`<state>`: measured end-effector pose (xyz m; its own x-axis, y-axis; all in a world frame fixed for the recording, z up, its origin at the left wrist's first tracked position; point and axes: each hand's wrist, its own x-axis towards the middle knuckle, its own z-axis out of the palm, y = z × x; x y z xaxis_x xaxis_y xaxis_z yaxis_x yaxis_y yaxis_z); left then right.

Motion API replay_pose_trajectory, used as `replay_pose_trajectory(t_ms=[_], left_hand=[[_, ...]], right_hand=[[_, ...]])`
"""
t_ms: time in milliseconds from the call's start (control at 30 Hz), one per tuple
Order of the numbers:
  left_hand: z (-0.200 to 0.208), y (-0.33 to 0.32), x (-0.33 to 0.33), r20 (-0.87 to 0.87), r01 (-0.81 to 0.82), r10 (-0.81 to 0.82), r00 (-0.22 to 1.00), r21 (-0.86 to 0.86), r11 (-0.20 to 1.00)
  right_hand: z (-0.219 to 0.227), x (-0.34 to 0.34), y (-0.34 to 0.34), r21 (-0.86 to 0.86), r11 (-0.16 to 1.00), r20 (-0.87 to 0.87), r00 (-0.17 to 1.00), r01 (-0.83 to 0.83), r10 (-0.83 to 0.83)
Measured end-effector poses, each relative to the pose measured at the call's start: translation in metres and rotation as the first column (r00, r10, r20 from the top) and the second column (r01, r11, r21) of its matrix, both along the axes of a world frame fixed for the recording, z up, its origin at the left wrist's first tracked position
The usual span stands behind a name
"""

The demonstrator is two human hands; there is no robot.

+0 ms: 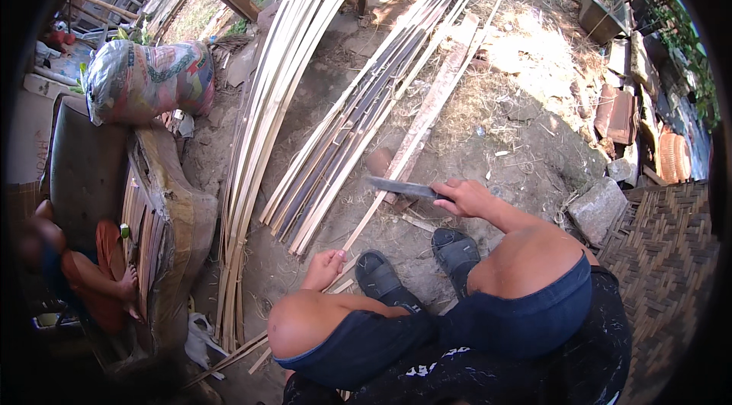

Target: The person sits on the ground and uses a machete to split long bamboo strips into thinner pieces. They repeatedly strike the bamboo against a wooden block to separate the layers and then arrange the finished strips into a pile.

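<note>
My right hand [467,198] grips the handle of a long dark blade [402,188], held level over the ground in front of my knees. My left hand [326,268] is closed around a thin bamboo strip [404,157] that runs up and to the right across the dirt. The blade's tip lies close to that strip. My two feet in dark sandals [415,264] rest on the ground between my bare knees.
Two bundles of long split bamboo strips [267,115] lie on the dirt ahead. A wooden plank [438,92] lies beside them. A stuffed patterned sack [149,81] sits on a worn sofa [164,214], where another person sits at far left. Woven bamboo matting [663,245] and stones are at right.
</note>
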<state>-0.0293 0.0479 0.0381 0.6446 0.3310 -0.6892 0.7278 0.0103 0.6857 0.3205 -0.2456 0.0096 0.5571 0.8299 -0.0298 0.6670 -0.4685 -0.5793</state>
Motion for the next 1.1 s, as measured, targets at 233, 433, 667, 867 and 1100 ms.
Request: replay_pose_trajectory(t_ms=[233, 433, 667, 867, 1100], left_hand=[[-0.014, 0.020, -0.040, -0.071, 0.002, 0.006, 0.997, 0.112, 0.994], [0.012, 0.025, -0.138, -0.338, -0.080, 0.138, 0.931, 0.180, 0.980], [-0.012, -0.009, 0.018, 0.106, 0.050, -0.072, 0.992, 0.200, 0.978], [-0.020, 0.029, -0.048, -0.132, 0.009, -0.015, 0.991, -0.047, 0.999], [-0.021, 0.000, 0.011, 0.104, 0.021, -0.029, 0.994, 0.082, 0.996]], right_hand=[[-0.005, 0.021, 0.003, 0.011, 0.992, 0.001, 0.992, 0.129, -0.129], [-0.020, 0.085, -0.020, -0.075, 0.910, 0.007, 0.913, 0.407, -0.408], [0.008, -0.056, 0.012, 0.048, 0.989, -0.052, 0.988, -0.141, 0.143], [-0.018, 0.018, -0.005, -0.011, 0.955, -0.093, 0.950, 0.297, -0.297], [-0.021, 0.016, -0.006, 0.073, 0.968, 0.021, 0.970, 0.239, -0.241]])
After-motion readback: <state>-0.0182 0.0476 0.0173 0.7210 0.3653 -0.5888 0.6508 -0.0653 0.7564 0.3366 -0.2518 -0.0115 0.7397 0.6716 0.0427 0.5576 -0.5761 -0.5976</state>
